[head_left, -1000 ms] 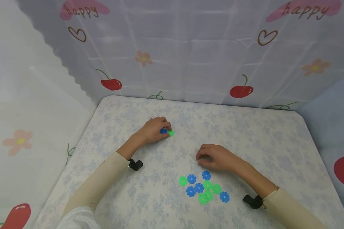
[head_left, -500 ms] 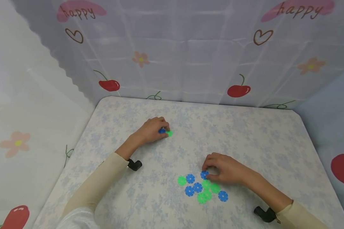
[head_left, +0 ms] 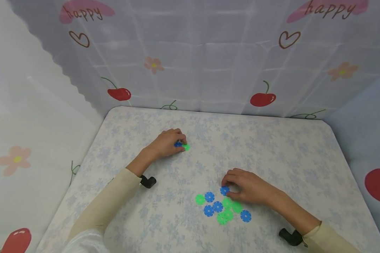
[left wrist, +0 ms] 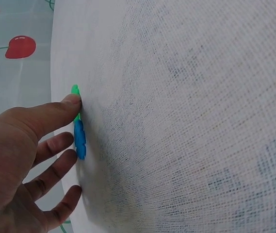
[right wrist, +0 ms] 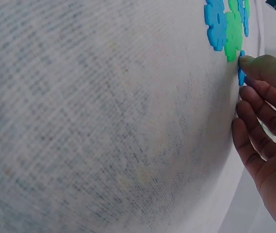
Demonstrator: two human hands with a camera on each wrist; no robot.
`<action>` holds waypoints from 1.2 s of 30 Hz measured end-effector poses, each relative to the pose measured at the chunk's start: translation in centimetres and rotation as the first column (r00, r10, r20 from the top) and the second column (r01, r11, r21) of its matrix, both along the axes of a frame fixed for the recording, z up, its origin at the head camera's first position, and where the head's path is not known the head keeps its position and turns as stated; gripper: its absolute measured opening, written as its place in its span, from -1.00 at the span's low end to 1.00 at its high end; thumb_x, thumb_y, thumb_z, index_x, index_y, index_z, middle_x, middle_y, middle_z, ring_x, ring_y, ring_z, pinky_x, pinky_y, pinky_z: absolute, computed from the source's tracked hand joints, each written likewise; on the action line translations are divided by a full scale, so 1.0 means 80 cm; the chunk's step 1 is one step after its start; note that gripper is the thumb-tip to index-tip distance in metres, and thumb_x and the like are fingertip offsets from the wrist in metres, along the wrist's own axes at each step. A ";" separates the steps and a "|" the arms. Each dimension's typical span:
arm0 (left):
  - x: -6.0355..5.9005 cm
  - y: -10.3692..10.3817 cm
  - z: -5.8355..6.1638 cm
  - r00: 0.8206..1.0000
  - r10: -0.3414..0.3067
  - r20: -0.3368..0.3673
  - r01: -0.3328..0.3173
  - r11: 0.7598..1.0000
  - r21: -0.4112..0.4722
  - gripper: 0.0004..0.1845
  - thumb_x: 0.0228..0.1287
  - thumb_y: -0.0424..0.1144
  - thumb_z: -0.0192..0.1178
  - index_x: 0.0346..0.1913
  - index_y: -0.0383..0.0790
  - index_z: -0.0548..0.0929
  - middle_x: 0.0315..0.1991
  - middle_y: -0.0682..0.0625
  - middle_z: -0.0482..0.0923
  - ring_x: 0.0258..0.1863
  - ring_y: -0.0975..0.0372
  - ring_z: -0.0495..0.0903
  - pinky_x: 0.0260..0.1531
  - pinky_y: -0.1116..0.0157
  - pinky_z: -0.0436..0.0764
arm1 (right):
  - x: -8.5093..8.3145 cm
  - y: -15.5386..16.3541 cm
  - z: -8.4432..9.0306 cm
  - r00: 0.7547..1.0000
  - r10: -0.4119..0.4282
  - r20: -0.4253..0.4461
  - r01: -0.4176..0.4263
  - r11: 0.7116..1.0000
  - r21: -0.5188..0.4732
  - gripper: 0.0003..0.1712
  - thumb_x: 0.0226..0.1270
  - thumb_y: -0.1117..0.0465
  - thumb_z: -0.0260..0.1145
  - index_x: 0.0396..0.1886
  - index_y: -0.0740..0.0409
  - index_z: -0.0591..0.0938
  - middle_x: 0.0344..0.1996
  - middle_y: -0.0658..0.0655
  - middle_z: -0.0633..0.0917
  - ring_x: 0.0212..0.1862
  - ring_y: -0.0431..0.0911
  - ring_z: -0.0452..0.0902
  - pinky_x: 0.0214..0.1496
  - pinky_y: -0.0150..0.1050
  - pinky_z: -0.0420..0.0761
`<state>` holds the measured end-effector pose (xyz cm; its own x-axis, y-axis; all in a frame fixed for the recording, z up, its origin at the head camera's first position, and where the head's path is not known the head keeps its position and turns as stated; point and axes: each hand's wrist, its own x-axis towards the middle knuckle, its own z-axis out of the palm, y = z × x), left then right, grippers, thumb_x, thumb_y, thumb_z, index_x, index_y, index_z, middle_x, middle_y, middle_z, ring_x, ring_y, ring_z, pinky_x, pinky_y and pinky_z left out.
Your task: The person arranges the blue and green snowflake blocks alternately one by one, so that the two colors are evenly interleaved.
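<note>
- Since a second ago the right hand [head_left: 248, 188] has come back from the open middle of the table [head_left: 272, 147] toward the person and settled at the far edge of the loose pile of discs [head_left: 223, 209]; the left hand [head_left: 166, 143] has not shifted.
- Right grip — thumb and forefinger curl narrowly onto one blue disc [head_left: 224, 190], which lies at the top of the pile, touching or just beside a green one. The right wrist view shows a fingertip [right wrist: 254, 65] pressed on that disc's edge [right wrist: 241, 73], with the disc seemingly flat on the cloth.
- Left grip — fingers rest lightly bent on a joined pair farther out on the table, a small blue disc [head_left: 178, 144] and a green disc [head_left: 185, 147]; in the left wrist view the thumb tip [left wrist: 70, 103] presses on the pair where green [left wrist: 74, 92] meets blue [left wrist: 80, 141], the other fingers loosely open beside it.
- By my reading, the step in hand is picking the next piece: the pair is held steady while the right hand lifts a single disc.
- A next move would call for getting a fingertip under the thin edge, lifting the disc clear without dragging its neighbours, then carrying it across to the pair with a notch turned to meet one of theirs.
- Around all this stand a flowered tablecloth and cherry-printed curtain [head_left: 209, 63].
</note>
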<state>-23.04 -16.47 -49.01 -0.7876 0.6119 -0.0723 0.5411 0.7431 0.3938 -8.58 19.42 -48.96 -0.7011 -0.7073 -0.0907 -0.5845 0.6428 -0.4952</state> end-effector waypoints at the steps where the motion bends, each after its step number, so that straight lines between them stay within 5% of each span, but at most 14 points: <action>1: 0.000 0.000 0.000 1.000 0.000 0.000 0.000 1.000 0.001 -0.84 0.45 -0.03 0.44 -0.02 0.08 0.79 0.02 0.06 0.65 0.03 0.08 0.60 0.18 -0.12 0.54 | 0.000 0.000 0.000 1.000 -0.001 -0.007 0.001 1.000 0.007 -0.76 0.44 0.03 0.52 0.03 -0.29 0.73 -0.04 -0.26 0.70 -0.01 -0.34 0.55 0.05 -0.19 0.68; 5: 0.001 0.000 0.000 1.000 0.001 -0.002 -0.001 1.000 0.007 -0.84 0.44 -0.03 0.45 -0.03 0.06 0.79 0.02 0.06 0.65 0.03 0.07 0.61 0.18 -0.13 0.54 | 0.001 -0.003 0.002 0.993 0.043 -0.108 -0.039 0.998 0.039 -0.76 0.40 0.02 0.54 0.01 -0.21 0.75 -0.07 -0.22 0.71 -0.06 -0.32 0.56 -0.02 -0.23 0.68; 13: -0.001 -0.001 -0.003 1.000 -0.001 -0.002 0.001 1.000 0.006 -0.84 0.45 -0.01 0.45 -0.02 0.10 0.79 0.01 0.09 0.64 0.03 0.09 0.60 0.16 -0.10 0.55 | -0.003 -0.002 -0.004 0.929 0.157 -0.334 -0.141 0.987 0.073 -0.73 0.30 -0.01 0.59 -0.09 -0.11 0.75 -0.20 -0.16 0.71 -0.18 -0.27 0.58 -0.14 -0.27 0.67; 36: -0.004 -0.001 -0.005 1.000 0.002 -0.002 -0.002 1.000 -0.003 -0.84 0.45 -0.01 0.44 -0.02 0.10 0.79 0.04 0.08 0.65 0.03 0.09 0.60 0.14 -0.08 0.56 | -0.017 0.002 -0.006 0.907 0.141 -0.396 -0.117 0.990 0.084 -0.72 0.26 -0.01 0.59 -0.15 -0.05 0.73 -0.24 -0.13 0.68 -0.25 -0.30 0.49 -0.22 -0.36 0.61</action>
